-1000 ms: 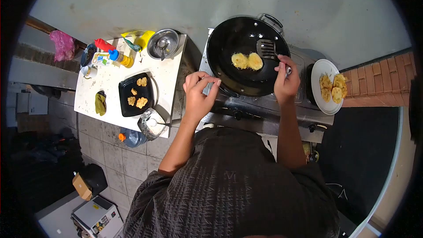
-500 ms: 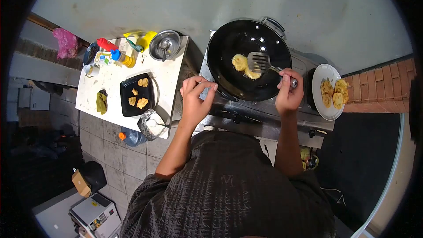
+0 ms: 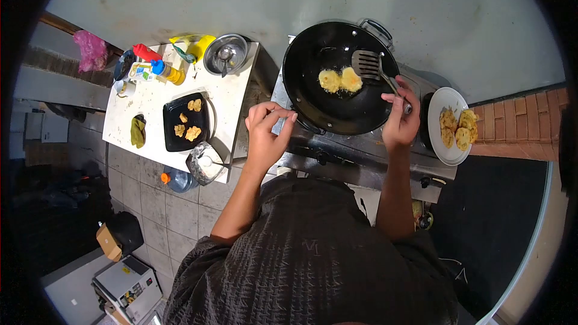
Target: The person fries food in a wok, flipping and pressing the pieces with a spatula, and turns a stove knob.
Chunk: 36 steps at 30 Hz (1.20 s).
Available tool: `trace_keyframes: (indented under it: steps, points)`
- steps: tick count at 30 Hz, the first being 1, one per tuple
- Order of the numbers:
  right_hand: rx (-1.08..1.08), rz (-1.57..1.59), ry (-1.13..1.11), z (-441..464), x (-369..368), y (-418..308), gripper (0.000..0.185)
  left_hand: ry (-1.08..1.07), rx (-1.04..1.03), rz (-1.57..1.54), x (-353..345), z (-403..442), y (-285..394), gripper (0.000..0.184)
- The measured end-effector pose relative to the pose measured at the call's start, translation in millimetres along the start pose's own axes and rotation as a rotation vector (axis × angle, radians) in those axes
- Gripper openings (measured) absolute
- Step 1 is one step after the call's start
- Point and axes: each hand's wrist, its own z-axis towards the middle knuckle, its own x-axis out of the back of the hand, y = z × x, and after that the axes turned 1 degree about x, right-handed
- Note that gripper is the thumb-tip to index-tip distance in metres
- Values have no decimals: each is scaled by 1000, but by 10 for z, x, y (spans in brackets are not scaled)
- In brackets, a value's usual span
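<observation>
My right hand [image 3: 402, 121] is closed around the handle of a slotted turner [image 3: 365, 64], over the right side of a black wok [image 3: 313, 48]. The turner's blade is just above and right of two yellow battered pieces [image 3: 329, 80], which lie side by side and appear to touch in the wok. At the wok's lower left edge is my left hand [image 3: 268, 133], its thumb and forefinger brought together in a pinch. What lies between those fingertips, if anything, cannot be made out.
The wok stands on a metal stove [image 3: 361, 161]. To its right, a white plate [image 3: 439, 151] holds several fried pieces. A white table [image 3: 123, 123] at left bears a black tray [image 3: 171, 123] with several pieces, a metal bowl [image 3: 214, 67], bottles [image 3: 174, 76] and a bag of white powder [image 3: 206, 165].
The turner has lifted off the right piece and moved up and right. That piece now lies higher, beside the other one. My left hand has barely moved.
</observation>
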Motion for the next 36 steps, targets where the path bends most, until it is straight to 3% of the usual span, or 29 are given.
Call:
trace_keyframes:
  steps: [2,7,14,22,26,28,36]
  points:
    - [81,-85,-39,-3,17,28,18,2,3,7,1,-11,-5,7]
    - [-178,61,-6,-2,9,-94,18,11,16,-2,-29,-46,-7,7]
    - [-194,51,28,33,15,-35,20,16,77,-16,-46,-100,-56,7]
    - [-361,26,36,28,-85,-101,17,28,52,-32,-62,-92,-14,7]
    - [-337,-22,5,6,-145,-106,14,22,50,-32,-32,-57,-27,7]
    - [-212,25,45,21,-177,-91,14,21,47,-31,-22,-38,-18,7]
    - [-173,7,24,-20,-155,-32,13,19,20,-32,-36,18,-39,7]
